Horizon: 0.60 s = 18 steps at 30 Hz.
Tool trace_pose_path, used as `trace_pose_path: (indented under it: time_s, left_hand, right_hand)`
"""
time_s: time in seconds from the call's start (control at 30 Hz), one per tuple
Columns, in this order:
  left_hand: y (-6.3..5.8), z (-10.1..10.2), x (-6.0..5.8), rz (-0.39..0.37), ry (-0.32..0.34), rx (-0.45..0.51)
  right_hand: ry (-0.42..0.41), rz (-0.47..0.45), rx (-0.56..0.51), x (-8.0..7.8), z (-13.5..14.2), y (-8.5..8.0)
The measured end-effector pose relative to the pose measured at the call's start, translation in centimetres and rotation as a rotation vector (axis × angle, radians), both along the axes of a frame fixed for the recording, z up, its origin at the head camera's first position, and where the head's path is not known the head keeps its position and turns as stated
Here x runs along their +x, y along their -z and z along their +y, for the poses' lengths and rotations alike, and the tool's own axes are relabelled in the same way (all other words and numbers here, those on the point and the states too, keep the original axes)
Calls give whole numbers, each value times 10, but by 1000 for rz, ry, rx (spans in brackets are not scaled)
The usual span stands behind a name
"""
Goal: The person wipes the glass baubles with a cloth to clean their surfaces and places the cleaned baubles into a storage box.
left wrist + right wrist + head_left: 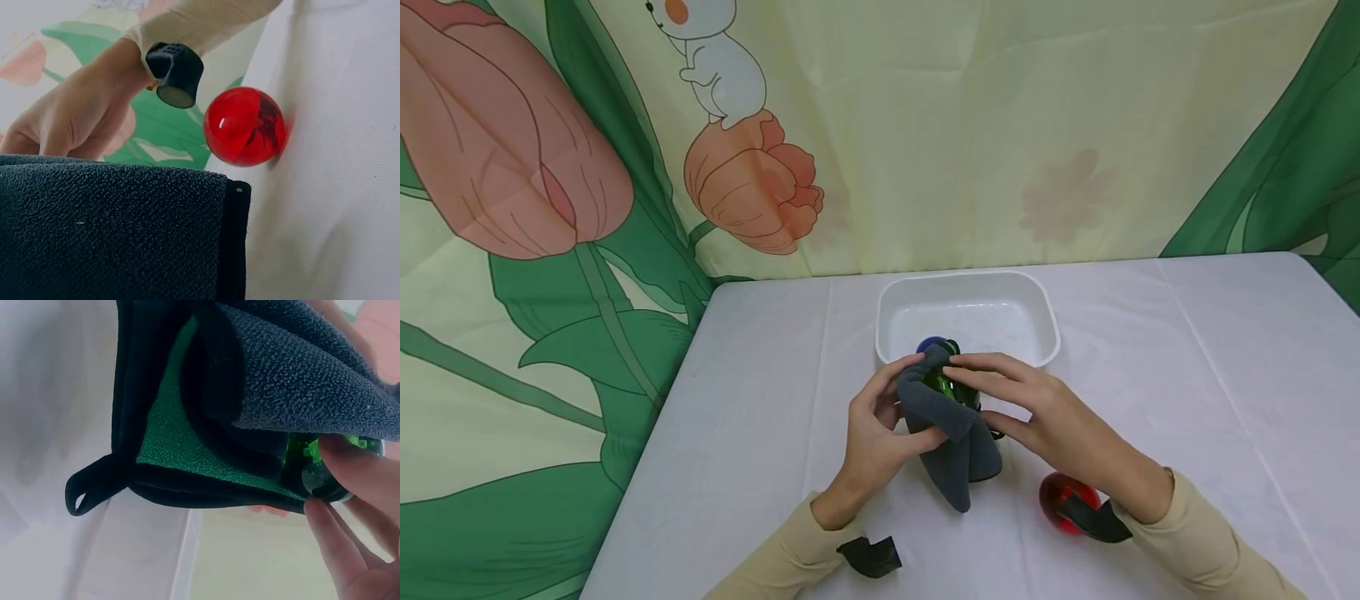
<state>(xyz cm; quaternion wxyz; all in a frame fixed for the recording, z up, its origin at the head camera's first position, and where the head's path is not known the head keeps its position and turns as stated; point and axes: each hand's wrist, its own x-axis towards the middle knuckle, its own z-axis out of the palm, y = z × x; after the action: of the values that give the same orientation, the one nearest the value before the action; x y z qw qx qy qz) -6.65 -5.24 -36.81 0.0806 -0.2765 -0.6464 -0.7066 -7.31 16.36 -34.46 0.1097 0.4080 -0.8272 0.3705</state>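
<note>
A dark grey-blue towel (958, 458) with a black border is folded partly round a clear green ball (951, 387), over the table. My left hand (880, 433) grips the towel from the left, its thumb in front and the other fingers mostly hidden behind the fold. From the right, my right hand (1030, 408) holds the green ball with thumb and fingertips at the towel's opening. In the right wrist view, the towel's hanging loop (94, 484) sticks out at a corner, and the green ball (315, 465) shows between towel and fingers.
A white rectangular tray (1052, 325) stands at the back of the white-covered table (760, 400). Something blue (931, 342) shows at its near side, behind the towel. A clear red ball (1052, 500) lies near my right wrist. Behind the table hangs a flower-printed curtain (925, 167).
</note>
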Motion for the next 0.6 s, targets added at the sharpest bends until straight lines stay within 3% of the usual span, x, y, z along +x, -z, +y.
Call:
trace_pose_path:
  time_s: [0.3, 0.6]
  left_hand:
    - [0, -1, 0, 20, 21, -6]
    - [0, -1, 0, 32, 29, -10]
  right_hand:
    - [26, 21, 10, 1, -1, 0]
    - [38, -296, -139, 4, -2, -2]
